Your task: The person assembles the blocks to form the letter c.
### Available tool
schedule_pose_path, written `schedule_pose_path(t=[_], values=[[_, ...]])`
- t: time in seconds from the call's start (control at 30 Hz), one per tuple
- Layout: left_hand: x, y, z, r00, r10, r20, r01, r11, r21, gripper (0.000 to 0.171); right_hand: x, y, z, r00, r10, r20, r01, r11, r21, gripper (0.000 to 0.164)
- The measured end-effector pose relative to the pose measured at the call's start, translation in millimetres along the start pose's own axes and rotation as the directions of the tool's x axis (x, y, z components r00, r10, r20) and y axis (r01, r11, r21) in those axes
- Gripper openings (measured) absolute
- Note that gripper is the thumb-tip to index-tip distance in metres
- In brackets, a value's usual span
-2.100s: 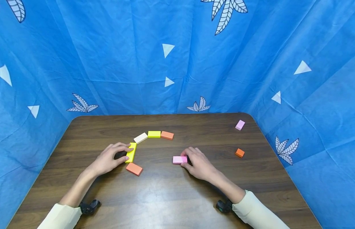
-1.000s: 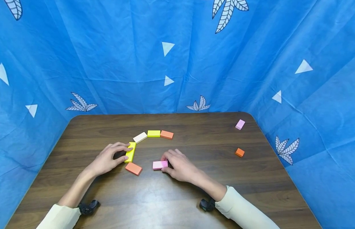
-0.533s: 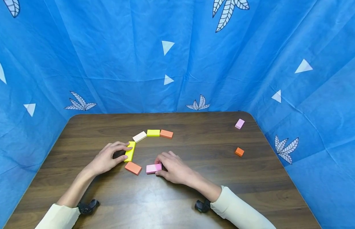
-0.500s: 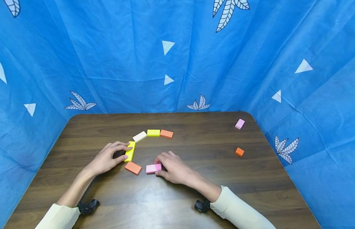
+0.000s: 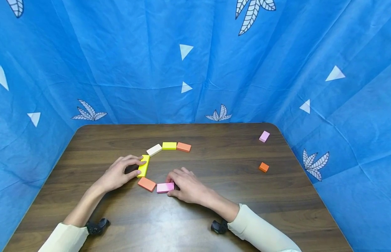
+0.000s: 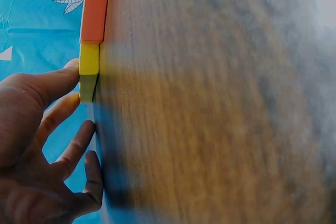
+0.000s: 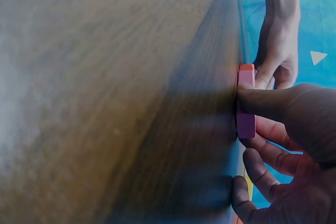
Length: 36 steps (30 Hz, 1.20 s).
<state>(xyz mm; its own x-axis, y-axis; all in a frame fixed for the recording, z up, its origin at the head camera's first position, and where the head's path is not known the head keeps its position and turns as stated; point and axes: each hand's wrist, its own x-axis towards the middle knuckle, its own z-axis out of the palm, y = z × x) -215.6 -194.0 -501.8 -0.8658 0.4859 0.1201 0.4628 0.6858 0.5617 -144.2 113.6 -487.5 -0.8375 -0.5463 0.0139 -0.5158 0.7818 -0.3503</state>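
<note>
In the head view my left hand has its thumb and fingers on a long yellow block lying flat at the left of a curve of blocks. A salmon-orange block lies at that block's near end, slightly angled. My right hand pinches a pink block between thumb and fingers, its left end right beside the orange block's right end. In the right wrist view the thumb covers part of the pink block. Left of it, the left wrist view has the yellow block at my fingertips.
The curve goes on with a cream block, a short yellow block and another salmon-orange block. A second pink block and a small orange block lie apart at the right. Blue curtains border the wooden table.
My right hand has slid the pink block leftward and a little nearer, from the table's middle to beside the salmon-orange block. My left hand has stayed on the yellow block.
</note>
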Motion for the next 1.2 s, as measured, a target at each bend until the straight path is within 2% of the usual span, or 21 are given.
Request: schedule_pose_path(t=[0.57,1.0,1.2], values=[[1.1,5.6,-1.0,1.000,0.002,-0.005,-0.002,1.000,0.001,0.034,2.1,-1.5,2.7,1.000,-0.008,-0.012,0.008,1.000,0.003,0.029],[0.2,5.9,-2.4,1.000,0.016,-0.007,-0.016,1.000,0.002,0.035,1.7,-4.2,2.9,1.000,-0.013,-0.017,0.013,1.000,0.007,0.029],[0.2,3.2,-1.1,1.000,0.001,0.003,-0.001,1.000,0.010,0.035,3.1,-4.3,3.0,1.000,-0.016,-0.012,0.016,1.000,0.006,0.028]])
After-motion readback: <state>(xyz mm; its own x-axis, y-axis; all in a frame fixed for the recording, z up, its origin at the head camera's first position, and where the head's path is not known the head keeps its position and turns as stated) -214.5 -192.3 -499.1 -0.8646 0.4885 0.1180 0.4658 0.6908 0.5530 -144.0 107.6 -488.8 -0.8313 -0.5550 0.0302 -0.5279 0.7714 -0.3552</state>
